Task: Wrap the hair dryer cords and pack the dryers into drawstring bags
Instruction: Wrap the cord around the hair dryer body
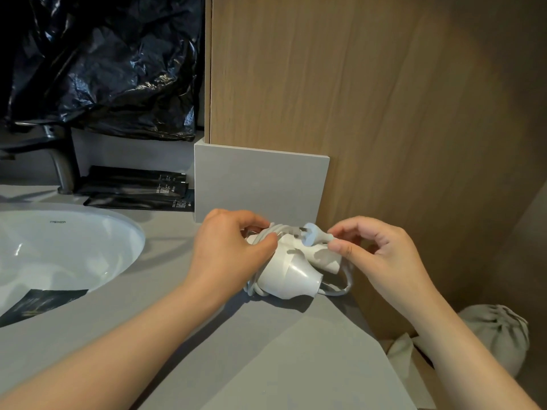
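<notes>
**Finishing the cord wrap on one dryer; bagging not yet begun**

Obs.: white plastic hair dryer lies on its side on the grey stone countertop, near the corner by the wooden panel. Its white cord is wound round the body in several turns, and one slack loop hangs past the dryer's round end.

Left hand curls over the coils and body, holding them. Right hand pinches the pale grey plug between thumb and forefinger, prongs toward the dryer.

Judgement: winding is nearly complete. The plug end needs securing, and this dryer is unbagged.

Lower right: a rounded pale cloth drawstring bag, tied shut, probably holds a packed dryer, though its contents are unseen. Flat pale cloth beside it is possibly an empty bag.

Left: white ceramic basin and black sachets.
</notes>
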### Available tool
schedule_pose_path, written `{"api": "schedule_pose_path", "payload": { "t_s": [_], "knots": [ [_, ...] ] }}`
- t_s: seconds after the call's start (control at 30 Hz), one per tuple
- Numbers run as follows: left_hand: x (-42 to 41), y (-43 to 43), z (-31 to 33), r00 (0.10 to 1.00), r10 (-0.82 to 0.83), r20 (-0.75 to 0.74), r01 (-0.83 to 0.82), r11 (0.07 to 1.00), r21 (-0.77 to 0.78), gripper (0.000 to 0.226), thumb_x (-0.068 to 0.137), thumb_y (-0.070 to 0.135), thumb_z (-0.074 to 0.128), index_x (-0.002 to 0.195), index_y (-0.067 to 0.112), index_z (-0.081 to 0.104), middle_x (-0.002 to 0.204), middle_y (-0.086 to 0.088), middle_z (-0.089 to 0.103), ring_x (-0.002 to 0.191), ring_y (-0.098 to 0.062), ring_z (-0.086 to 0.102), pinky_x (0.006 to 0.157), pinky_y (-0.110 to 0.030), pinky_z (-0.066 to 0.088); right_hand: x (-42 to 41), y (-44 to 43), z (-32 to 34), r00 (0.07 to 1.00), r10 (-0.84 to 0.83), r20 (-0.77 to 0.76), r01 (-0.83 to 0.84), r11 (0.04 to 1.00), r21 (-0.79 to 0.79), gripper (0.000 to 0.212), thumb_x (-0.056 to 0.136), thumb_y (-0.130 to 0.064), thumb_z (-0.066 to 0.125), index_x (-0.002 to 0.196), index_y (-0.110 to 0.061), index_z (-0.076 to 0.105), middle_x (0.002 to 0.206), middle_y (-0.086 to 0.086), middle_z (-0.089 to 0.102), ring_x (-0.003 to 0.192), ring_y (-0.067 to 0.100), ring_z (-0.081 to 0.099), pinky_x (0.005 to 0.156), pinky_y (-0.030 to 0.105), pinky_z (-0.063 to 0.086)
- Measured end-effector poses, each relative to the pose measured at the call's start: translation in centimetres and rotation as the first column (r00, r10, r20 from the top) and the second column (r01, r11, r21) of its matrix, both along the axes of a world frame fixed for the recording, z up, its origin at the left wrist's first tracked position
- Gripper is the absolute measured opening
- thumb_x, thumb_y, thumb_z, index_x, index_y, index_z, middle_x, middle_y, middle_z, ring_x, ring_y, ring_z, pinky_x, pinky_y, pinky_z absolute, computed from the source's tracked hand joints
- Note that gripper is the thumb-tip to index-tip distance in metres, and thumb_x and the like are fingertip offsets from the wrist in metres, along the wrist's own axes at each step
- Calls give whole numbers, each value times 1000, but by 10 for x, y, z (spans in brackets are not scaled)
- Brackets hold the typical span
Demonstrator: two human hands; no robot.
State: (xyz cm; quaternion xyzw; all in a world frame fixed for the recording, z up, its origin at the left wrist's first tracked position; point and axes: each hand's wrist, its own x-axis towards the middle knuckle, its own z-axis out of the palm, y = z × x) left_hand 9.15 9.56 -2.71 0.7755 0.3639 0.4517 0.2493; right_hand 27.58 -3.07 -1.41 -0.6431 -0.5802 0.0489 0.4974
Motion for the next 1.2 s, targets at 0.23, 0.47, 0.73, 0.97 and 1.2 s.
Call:
{"api": "schedule_pose_path", "payload": {
  "t_s": [0.23, 0.47, 0.73, 0.97, 1.2],
  "knots": [
    [0, -1, -1, 999, 13, 32, -12, 999, -38, 14, 71, 29, 75, 85, 32, 76, 79, 21, 69, 92, -2, 60, 69, -15, 46, 2, 14, 0, 986, -93, 137, 104, 991, -79, 3, 80, -27, 76, 80, -28, 79, 74, -14, 71, 71, 9, 64, 65, 33, 57],
    [1, -5, 2, 991, -23, 130, 44, 986, -163, 22, 69, 18, 78, 75, 38, 71, 73, 22, 70, 76, 5, 65, 64, -12, 52, -10, 30, 11, 925, -41, 378, 113, 979, -170, 10, 84, -32, 71, 86, -26, 79, 76, -11, 69, 74, 10, 61, 69, 37, 56],
    [3, 0, 6, 969, -28, 246, 106, 944, -311, 23, 70, 8, 79, 84, 27, 76, 77, 13, 74, 73, -2, 70, 74, -24, 59, -11, 42, 12, 845, 71, 530, 19, 987, -162, 15, 87, -29, 68, 88, -20, 79, 74, -5, 65, 69, 12, 58, 63, 32, 52],
    [-3, 3, 13, 998, -58, 16, 61, 969, -240, 26, 68, 28, 82, 90, 24, 69, 83, 10, 70, 81, -9, 65, 71, -25, 54, -4, 39, 10, 691, 1, 723, 0, 1000, -2, 6, 83, -15, 72, 85, -16, 78, 68, -1, 60, 64, 16, 54, 49, 35, 50],
    [2, 3, 16, 998, -21, 51, 33, 971, -237, 19, 74, 16, 76, 92, 22, 71, 75, 5, 70, 75, -14, 67, 72, -31, 57, -8, 39, 15, 605, -8, 797, 0, 1000, 11, 6, 77, -9, 77, 81, -14, 78, 67, 1, 60, 62, 20, 52, 43, 29, 45]
  ]
}}
